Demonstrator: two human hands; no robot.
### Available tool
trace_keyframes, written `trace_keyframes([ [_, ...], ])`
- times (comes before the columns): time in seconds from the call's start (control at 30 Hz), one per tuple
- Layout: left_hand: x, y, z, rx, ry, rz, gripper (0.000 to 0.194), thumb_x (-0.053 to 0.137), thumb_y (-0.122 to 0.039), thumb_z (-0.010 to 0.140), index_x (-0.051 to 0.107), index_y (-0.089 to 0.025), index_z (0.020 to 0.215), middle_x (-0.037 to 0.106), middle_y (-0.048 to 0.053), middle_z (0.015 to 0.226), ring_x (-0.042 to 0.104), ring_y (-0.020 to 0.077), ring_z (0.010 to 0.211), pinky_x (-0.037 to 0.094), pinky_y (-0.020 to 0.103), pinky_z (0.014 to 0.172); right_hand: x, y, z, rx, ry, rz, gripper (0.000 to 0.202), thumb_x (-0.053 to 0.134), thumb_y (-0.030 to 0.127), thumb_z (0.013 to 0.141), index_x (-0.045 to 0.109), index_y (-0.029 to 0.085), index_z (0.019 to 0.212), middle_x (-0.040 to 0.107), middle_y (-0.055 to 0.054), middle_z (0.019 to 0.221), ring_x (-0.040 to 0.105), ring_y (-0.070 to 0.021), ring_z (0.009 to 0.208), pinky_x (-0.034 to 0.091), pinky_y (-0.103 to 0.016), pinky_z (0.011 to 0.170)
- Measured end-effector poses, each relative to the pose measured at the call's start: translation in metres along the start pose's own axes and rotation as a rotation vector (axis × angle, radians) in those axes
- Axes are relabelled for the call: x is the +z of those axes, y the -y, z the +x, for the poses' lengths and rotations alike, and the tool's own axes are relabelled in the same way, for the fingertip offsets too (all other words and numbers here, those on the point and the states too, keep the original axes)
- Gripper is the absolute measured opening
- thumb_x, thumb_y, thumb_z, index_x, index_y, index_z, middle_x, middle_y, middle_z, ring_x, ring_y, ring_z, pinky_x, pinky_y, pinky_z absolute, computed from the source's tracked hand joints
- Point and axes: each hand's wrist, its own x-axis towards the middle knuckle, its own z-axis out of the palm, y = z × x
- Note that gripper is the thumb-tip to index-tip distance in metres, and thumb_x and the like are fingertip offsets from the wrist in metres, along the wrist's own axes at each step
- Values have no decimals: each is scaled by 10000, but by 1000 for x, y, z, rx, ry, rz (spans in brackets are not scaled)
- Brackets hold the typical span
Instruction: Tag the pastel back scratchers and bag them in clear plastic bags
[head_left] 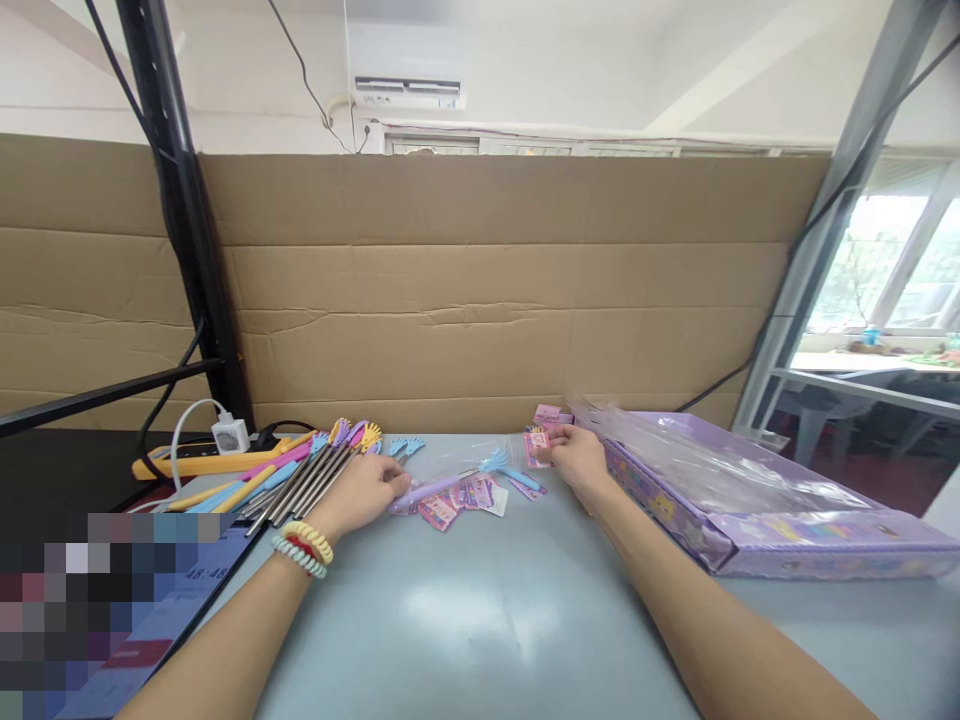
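Observation:
My left hand (366,492) has its fingers curled together at the near end of a purple-handled back scratcher (439,487) lying on the table. Between the fingertips of my right hand (576,458) is a small pink printed card (536,447), raised near the box's left side. Several more pink cards (476,493) lie loosely under and around the scratcher. A blue hand-shaped scratcher head (493,461) and a blue handle (523,479) rest beside them. Clear plastic (465,457) lies just behind.
Metal-rod back scratchers (315,480) with coloured heads and handles are piled at the left. A purple box (825,555) with clear film stands on the right. Behind are a cardboard panel (510,350), a yellow power strip (195,463) and a white plug (230,434).

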Motion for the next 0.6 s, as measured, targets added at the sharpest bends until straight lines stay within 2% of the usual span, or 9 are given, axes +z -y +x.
trace_keyframes([
  [0.27,8,4,-2,-25,31,171,299,419,-433,760,625,-220,720,658,40,762,579,199,708,346,272,589,2,-3,0,-18,38,-23,200,656,178,483,585,160,669,659,-26,614,600,-153,568,399,-213,503],
  [0.4,13,7,0,-22,-25,260,290,425,-438,767,609,-219,814,641,58,866,583,215,770,383,292,632,5,-5,1,-27,67,-35,185,644,165,492,575,160,664,662,-33,613,605,-158,568,407,-215,505],
  [0.5,9,4,-1,34,-174,264,292,438,-406,781,589,-193,913,608,76,957,568,221,866,419,320,735,6,-4,0,-40,63,-66,177,638,155,492,573,159,656,655,-31,590,609,-163,576,409,-215,511],
  [0.57,0,-3,-6,102,-389,224,265,448,-371,795,577,-185,934,596,72,955,558,208,893,428,322,790,6,-4,0,-46,54,-79,171,634,151,493,577,158,653,653,-29,587,609,-161,579,409,-214,520],
  [0.6,-5,-8,-9,138,-551,186,249,456,-360,803,574,-186,936,591,70,954,552,202,905,430,324,809,6,-3,-1,-48,50,-83,168,630,150,495,581,157,656,654,-27,591,607,-157,575,409,-212,521],
])
